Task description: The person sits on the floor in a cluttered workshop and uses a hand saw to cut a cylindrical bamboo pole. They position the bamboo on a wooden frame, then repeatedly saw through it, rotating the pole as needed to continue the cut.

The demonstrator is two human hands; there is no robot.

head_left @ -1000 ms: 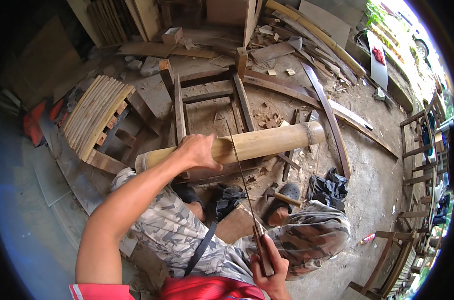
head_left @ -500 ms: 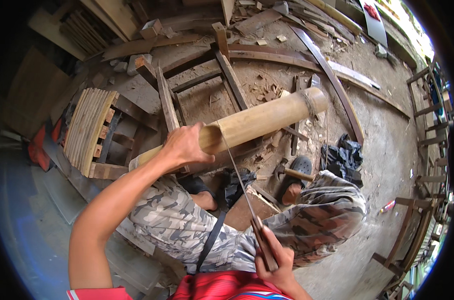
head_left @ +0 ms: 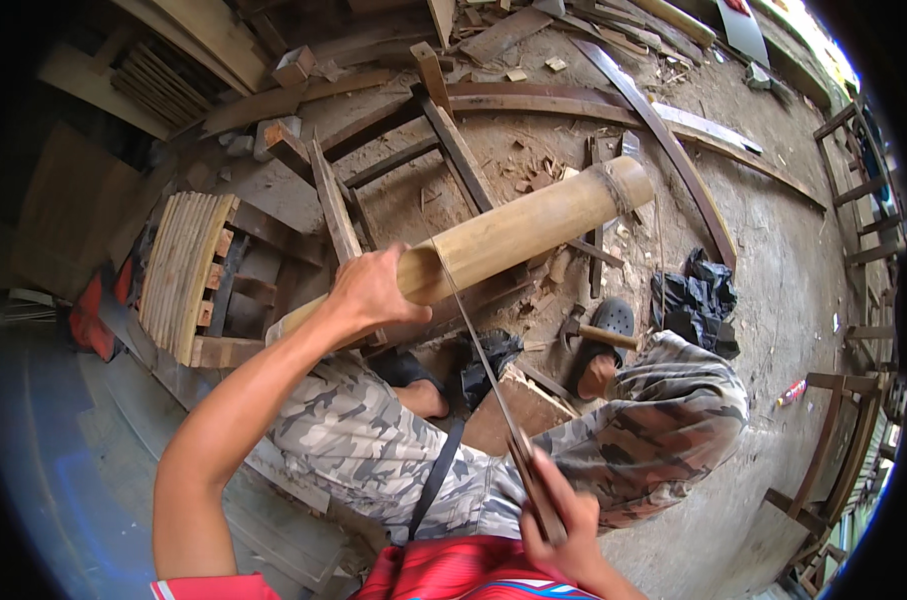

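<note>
A thick, pale bamboo pole (head_left: 533, 220) slants from the middle up to the right, with a ringed node near its far end. My left hand (head_left: 371, 285) closes on its near end, thumb beside the dark hollow opening. In my right hand (head_left: 563, 525), low in the view, is the wooden handle of a hand saw (head_left: 478, 350). The saw's thin blade, seen nearly edge-on, runs up to the bamboo and touches it just right of the opening. Under my left forearm another pale bamboo length (head_left: 298, 318) shows partly.
Behind the bamboo stands a dark wooden frame (head_left: 458, 150). A slatted bamboo piece (head_left: 183, 275) lies at left. A hammer (head_left: 598, 335) rests by my right foot, near a black plastic bag (head_left: 695, 300). A long curved-looking plank (head_left: 663, 150) crosses the floor, with scraps around.
The view has shifted slightly. My right hand and the saw handle sit a little lower and farther right, the blade still at the bamboo. My left hand keeps its hold.
</note>
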